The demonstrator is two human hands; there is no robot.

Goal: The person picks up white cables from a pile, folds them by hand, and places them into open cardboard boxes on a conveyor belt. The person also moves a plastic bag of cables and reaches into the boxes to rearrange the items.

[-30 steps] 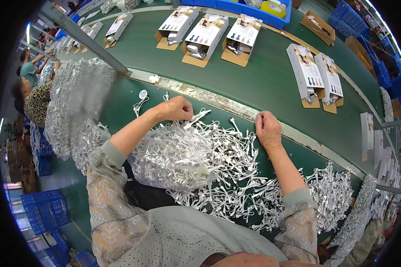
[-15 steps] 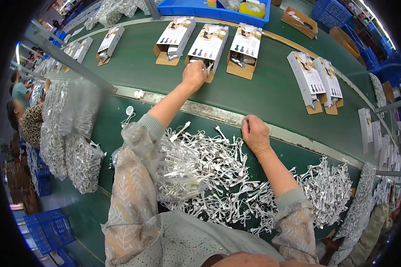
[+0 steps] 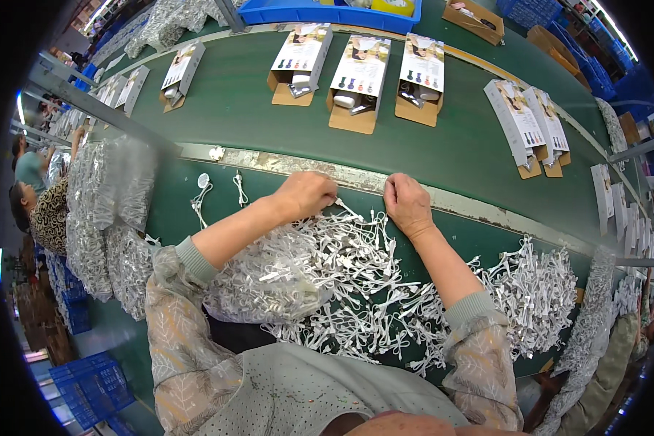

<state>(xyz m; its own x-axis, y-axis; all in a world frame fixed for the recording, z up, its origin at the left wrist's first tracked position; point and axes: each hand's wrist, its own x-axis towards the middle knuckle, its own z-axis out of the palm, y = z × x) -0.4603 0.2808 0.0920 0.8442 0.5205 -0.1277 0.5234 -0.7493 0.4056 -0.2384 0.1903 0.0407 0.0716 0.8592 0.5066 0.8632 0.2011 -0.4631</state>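
Note:
My left hand (image 3: 309, 195) is closed in a pinch at the upper edge of a heap of short white USB cables (image 3: 349, 254). A white cable end (image 3: 339, 203) shows at its fingertips. Beside the metal rail, my right hand (image 3: 408, 205) is curled with thumb against fingers; whatever it may hold is hidden. Beyond the rail, three open printed boxes stand in a row: a left box (image 3: 303, 51), a middle box (image 3: 360, 67) and a right box (image 3: 421, 62). Their brown flaps point toward me, with white items and silvery packets inside.
A worn metal rail (image 3: 291, 163) separates the bench from the green belt (image 3: 232, 87). Two boxes lie at the right, one (image 3: 514, 120) overlapping its neighbour. Clear plastic (image 3: 269, 291) covers part of the heap. Bagged cables (image 3: 94, 211) hang left; a blue tray (image 3: 320, 16) stands behind.
My left hand has drawn back from the middle box to the cable heap. The boxes have shifted rightward along the belt. My right hand has stayed near the rail, still curled.

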